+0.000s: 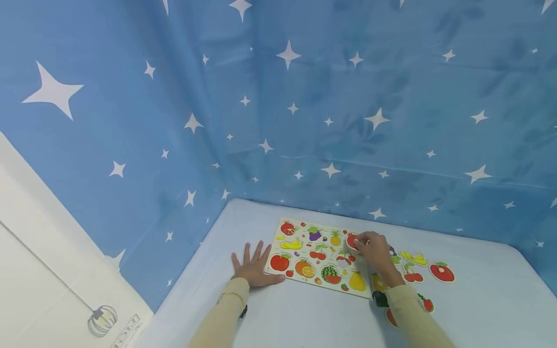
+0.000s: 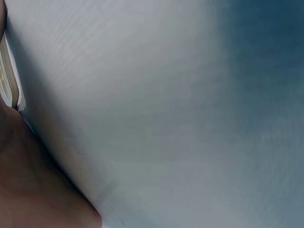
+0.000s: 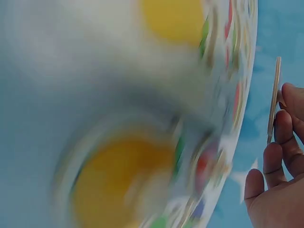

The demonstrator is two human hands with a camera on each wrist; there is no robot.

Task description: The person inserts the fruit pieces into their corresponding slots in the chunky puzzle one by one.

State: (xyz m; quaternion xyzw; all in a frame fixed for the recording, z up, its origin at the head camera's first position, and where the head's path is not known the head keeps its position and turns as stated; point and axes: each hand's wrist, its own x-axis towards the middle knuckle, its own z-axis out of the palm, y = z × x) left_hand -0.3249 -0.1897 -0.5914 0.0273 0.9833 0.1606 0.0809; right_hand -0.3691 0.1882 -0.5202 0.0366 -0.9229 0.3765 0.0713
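Observation:
A fruit puzzle board (image 1: 300,256) lies flat on the table, printed with fruit pictures such as an apple, an orange and a pear. My left hand (image 1: 254,269) rests at its left edge, fingers spread, with the thumb at the lower left corner. Over the board's upper right part, my right hand (image 1: 375,250) pinches a red fruit puzzle piece (image 1: 352,240) between thumb and fingers. In the right wrist view that piece (image 3: 274,99) shows edge-on, thin and wooden, held above the board. The left wrist view catches only part of the left hand (image 2: 42,185) beside the board's edge.
Loose fruit pieces lie right of the board: bananas (image 1: 414,258), cherries (image 1: 412,274), an apple (image 1: 442,272), a watermelon (image 1: 426,303) and others partly under the right arm. A blue star-patterned curtain (image 1: 304,145) stands behind the white table (image 1: 304,319).

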